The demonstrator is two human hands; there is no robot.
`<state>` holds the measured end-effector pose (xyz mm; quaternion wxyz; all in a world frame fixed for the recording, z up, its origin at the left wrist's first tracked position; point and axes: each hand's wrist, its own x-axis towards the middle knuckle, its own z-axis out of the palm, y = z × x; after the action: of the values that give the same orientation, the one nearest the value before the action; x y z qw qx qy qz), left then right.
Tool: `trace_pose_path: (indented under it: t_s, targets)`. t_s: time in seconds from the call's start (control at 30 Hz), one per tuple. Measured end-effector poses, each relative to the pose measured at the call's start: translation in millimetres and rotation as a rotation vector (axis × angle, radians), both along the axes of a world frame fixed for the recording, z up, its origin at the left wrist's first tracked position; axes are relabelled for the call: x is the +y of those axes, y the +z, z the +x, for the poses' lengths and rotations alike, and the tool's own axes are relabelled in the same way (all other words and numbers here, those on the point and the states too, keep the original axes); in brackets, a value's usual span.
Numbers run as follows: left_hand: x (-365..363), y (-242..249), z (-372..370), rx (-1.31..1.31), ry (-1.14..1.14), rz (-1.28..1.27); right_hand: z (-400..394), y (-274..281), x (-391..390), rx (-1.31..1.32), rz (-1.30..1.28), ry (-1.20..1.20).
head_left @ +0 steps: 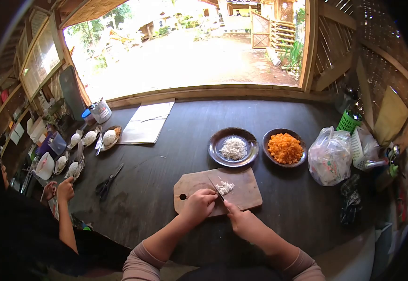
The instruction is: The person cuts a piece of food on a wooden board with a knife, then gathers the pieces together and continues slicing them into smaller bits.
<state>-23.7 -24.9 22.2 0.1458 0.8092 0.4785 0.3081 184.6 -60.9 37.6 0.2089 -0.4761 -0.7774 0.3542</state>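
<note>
A wooden cutting board (pixel 248 187) lies on the dark table in front of me. My right hand (pixel 247 224) is wrapped round the handle of a knife (pixel 217 188), whose blade points away from me over the board. On the board, my left hand (pixel 198 206) has its fingers curled close beside the blade; whatever they hold is hidden. Small chopped white strips (pixel 225 188) lie just right of the blade. Beyond the board stand a dark plate (pixel 212 151) with shredded white pieces (pixel 233 148) and a dark bowl (pixel 266 158) of finely cut orange food (pixel 285 148).
Scissors (pixel 104 188) lie left of the board. Another person's hands (pixel 65 189) are at the left, near plates with white rice mounds (pixel 109 136). Paper sheets (pixel 143 126) lie at the back. A filled plastic bag (pixel 329 157) and green basket (pixel 349 121) stand right.
</note>
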Motion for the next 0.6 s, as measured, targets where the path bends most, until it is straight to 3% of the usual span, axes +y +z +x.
trace_pose_path:
  t_s: [0.6]
  targets:
    - [-2,2,11,-0.066,0.076,0.027,0,1,-1,0.026,0.068,-0.002]
